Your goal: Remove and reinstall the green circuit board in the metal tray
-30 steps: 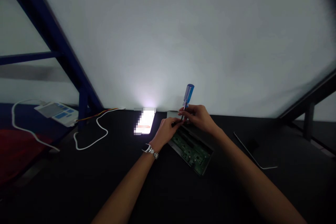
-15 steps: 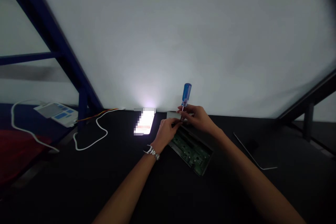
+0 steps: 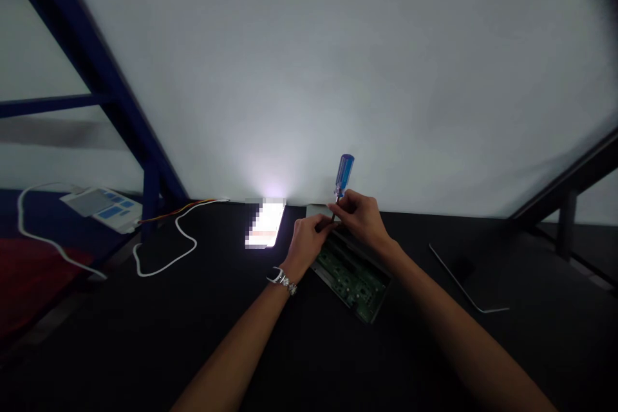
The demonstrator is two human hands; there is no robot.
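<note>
A screwdriver (image 3: 344,171) with a clear blue handle stands nearly upright, leaning slightly right at the top. My right hand (image 3: 361,211) pinches it just below the handle, around the shaft. My left hand (image 3: 308,237) is closed by the screwdriver's lower end; what its fingertips pinch is hidden. Under both hands lies a green circuit board (image 3: 350,277) in a shallow metal housing, slanting down to the right. The hands cover its far end and the screwdriver's tip. A pale grey piece (image 3: 316,211) shows just behind my left hand.
A brightly lit phone (image 3: 268,224) lies left of my hands, near the white wall (image 3: 309,77). Farther left are a white cable (image 3: 193,244) and a white-and-blue panel (image 3: 103,206). On the right, a bent metal rod (image 3: 456,280) rests on the black table (image 3: 309,360).
My right hand's fingers have shifted their grip at the screwdriver, and its handle has turned and moved slightly right. My left hand and the circuit board stay nearly where they were.
</note>
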